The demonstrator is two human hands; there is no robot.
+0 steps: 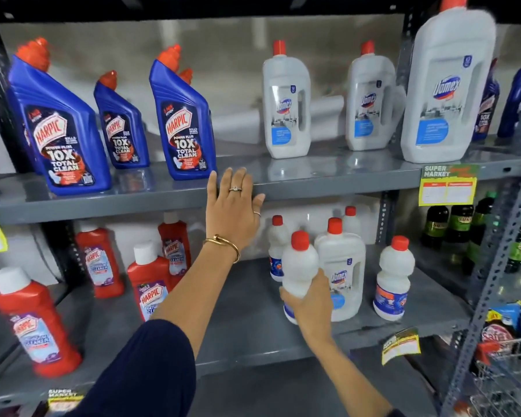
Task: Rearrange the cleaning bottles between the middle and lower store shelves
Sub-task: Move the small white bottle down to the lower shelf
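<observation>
Your right fingers (321, 291) are wrapped around the lower body of a small white bottle (300, 266) with a red cap, held upright just above the lower shelf (247, 329), right in front of the Domex jug (342, 278). Your left hand (233, 210) is flat and open, fingers spread, fingertips resting on the front lip of the middle shelf (328, 182) (rings and a gold bangle show). Another small white bottle (393, 278) stands to the jug's right, two more behind it. Red Harpic bottles (149, 284) fill the lower shelf's left side. Above, blue Harpic bottles (181, 118) stand left, white Domex bottles (286, 103) right.
</observation>
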